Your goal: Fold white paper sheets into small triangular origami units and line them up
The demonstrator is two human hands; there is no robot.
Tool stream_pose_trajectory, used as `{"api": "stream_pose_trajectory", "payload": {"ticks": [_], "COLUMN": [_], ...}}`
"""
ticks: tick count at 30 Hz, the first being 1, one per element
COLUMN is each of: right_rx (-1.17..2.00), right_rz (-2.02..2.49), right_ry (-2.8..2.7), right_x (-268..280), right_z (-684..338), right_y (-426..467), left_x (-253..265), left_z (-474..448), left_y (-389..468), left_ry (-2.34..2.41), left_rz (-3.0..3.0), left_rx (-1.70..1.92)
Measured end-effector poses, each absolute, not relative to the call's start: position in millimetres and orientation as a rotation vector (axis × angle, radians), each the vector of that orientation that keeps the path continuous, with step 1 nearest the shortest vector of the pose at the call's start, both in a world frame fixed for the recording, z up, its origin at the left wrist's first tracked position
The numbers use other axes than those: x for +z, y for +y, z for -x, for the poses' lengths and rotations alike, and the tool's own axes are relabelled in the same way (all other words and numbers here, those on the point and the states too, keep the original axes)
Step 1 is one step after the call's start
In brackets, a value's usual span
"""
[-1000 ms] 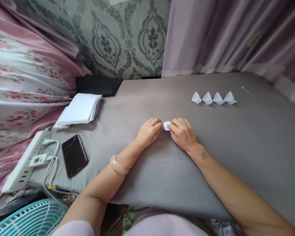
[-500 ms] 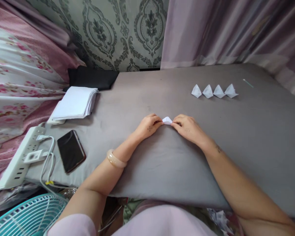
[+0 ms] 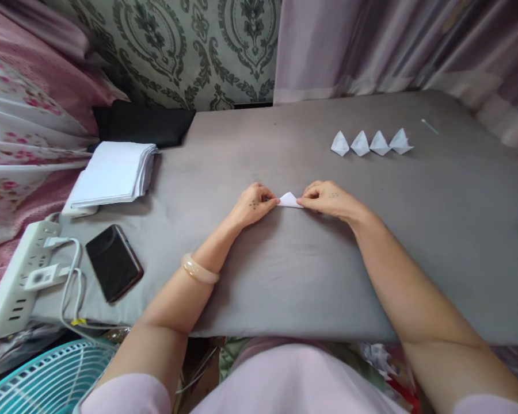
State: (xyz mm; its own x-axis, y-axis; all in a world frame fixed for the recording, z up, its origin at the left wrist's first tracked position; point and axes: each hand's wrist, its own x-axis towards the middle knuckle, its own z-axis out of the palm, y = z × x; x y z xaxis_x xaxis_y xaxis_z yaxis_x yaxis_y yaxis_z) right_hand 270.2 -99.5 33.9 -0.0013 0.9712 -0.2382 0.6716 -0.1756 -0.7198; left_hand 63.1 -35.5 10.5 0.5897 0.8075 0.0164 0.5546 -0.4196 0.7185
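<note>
Between my two hands is a small folded white paper [image 3: 289, 200], its peak pointing away from me and a straight edge along the near side. My left hand [image 3: 255, 204] pinches its left end between thumb and fingers. At the right end my right hand [image 3: 328, 199] pinches it the same way. Both hands rest low at the middle of the grey cloth-covered table [image 3: 259, 270]. Beyond them, to the right, several folded paper boats [image 3: 360, 144] stand in a row with their points up.
On the left lie a stack of white paper [image 3: 112, 172], a black folded cloth [image 3: 144, 123] and a phone [image 3: 114, 263]. A power strip [image 3: 15, 282] with plugged-in cables sits at the left edge, above a teal fan [image 3: 47, 379]. A cotton swab [image 3: 430, 126] lies far right.
The paper between my hands now looks wider and flatter, with a plain triangular face toward me. Both hands still pinch its ends. The whole view has shifted slightly.
</note>
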Motion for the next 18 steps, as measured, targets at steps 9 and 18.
{"api": "stream_pose_trajectory", "payload": {"ticks": [9, 18], "right_rx": [1.014, 0.946], "right_rz": [2.033, 1.996], "right_ry": [-1.71, -1.721], "right_x": [38, 29], "right_z": [-268, -272], "right_y": [-92, -91], "left_x": [18, 28], "left_z": [-67, -71], "left_y": [-32, -22], "left_ry": [1.026, 1.081], "left_rz": [-2.162, -1.994], "left_rx": [0.369, 0.183]}}
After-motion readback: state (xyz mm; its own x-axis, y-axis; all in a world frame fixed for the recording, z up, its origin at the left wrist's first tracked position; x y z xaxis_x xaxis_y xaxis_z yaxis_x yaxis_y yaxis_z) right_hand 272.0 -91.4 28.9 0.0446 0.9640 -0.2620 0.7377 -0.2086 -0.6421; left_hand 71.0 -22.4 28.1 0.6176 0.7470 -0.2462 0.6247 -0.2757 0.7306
